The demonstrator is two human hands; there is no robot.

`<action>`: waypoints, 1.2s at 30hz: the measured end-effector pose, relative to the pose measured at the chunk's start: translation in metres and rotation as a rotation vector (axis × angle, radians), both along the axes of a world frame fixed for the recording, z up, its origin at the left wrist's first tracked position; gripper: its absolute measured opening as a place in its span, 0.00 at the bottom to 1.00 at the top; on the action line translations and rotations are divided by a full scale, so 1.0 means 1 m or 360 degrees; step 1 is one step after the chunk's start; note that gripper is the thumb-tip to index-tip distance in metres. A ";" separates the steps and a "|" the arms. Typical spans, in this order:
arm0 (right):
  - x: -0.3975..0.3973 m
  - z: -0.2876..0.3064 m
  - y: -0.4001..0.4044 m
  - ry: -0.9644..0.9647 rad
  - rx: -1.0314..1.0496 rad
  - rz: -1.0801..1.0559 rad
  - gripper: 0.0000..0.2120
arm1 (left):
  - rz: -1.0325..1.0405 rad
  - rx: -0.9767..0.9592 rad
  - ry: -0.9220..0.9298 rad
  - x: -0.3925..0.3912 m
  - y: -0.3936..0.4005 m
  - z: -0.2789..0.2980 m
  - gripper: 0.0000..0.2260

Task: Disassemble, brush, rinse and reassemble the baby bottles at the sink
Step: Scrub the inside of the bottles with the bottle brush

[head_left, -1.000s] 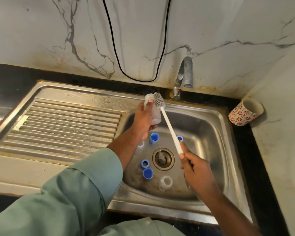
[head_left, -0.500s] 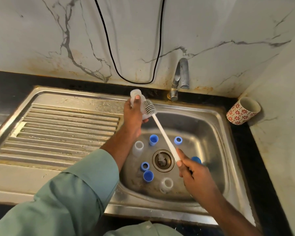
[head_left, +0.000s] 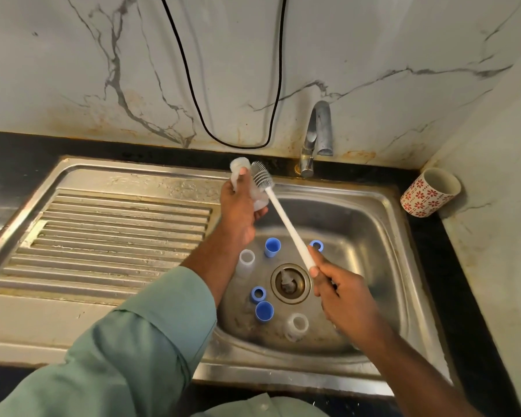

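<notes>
Mid-scrub at the sink [head_left: 382, 206] — bottles apart, brushing underway

Steel basin holds the loose bits: blue caps [head_left: 272, 247], blue rings [head_left: 258, 293] and clear pieces [head_left: 296, 325] scattered round the drain [head_left: 290, 283], no water standing that I can see. Left hand [head_left: 238, 212] grips a clear bottle [head_left: 239, 168] above the basin's back-left corner, right hand [head_left: 343, 293] is wrapped round the brush [head_left: 286, 224] handle, bristles beside the bottle. Looks like rinsing and reassembly are all left — tap's off.

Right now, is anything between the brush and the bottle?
No. The brush head lies right beside the bottle the left hand holds, with nothing visible between them. The right hand holds the handle's far end.
</notes>
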State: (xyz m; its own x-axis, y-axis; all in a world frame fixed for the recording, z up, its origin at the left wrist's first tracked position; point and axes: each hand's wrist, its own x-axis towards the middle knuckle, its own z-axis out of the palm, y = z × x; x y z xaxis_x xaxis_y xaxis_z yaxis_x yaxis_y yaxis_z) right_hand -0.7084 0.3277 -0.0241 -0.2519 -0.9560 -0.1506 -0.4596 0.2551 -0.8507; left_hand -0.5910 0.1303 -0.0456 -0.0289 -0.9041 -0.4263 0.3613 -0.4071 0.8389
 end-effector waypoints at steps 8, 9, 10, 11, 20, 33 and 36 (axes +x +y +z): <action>0.002 0.000 -0.005 -0.0009 -0.0021 -0.0016 0.20 | -0.0051 0.0004 -0.0147 -0.001 0.000 -0.004 0.19; 0.002 -0.001 -0.001 0.0044 -0.0036 0.0007 0.21 | 0.0013 0.0005 -0.0110 0.002 -0.005 -0.004 0.19; 0.003 -0.002 0.005 0.0080 -0.0052 0.0023 0.21 | 0.0042 0.0001 -0.0090 0.005 -0.008 -0.003 0.19; 0.004 -0.002 0.010 0.0064 -0.0054 0.0013 0.21 | 0.0012 -0.0025 -0.0106 0.006 -0.008 -0.003 0.19; 0.004 0.000 0.006 0.0028 -0.0032 0.0001 0.21 | -0.0071 -0.0109 -0.0127 0.005 -0.009 -0.002 0.18; 0.000 -0.002 -0.012 -0.0381 0.0147 -0.0286 0.16 | -0.0195 -0.0088 -0.0274 -0.015 0.015 -0.008 0.20; -0.007 0.002 -0.010 -0.0342 0.0168 -0.0190 0.16 | -0.0013 -0.0021 -0.0091 -0.007 0.004 -0.004 0.20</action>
State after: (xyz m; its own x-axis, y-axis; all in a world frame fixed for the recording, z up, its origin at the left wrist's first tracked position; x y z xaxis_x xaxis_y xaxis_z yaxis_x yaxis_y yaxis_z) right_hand -0.7151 0.3179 -0.0219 -0.3136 -0.8974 -0.3103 -0.2325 0.3894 -0.8913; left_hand -0.5981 0.1339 -0.0492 -0.0121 -0.9097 -0.4152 0.3091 -0.3983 0.8636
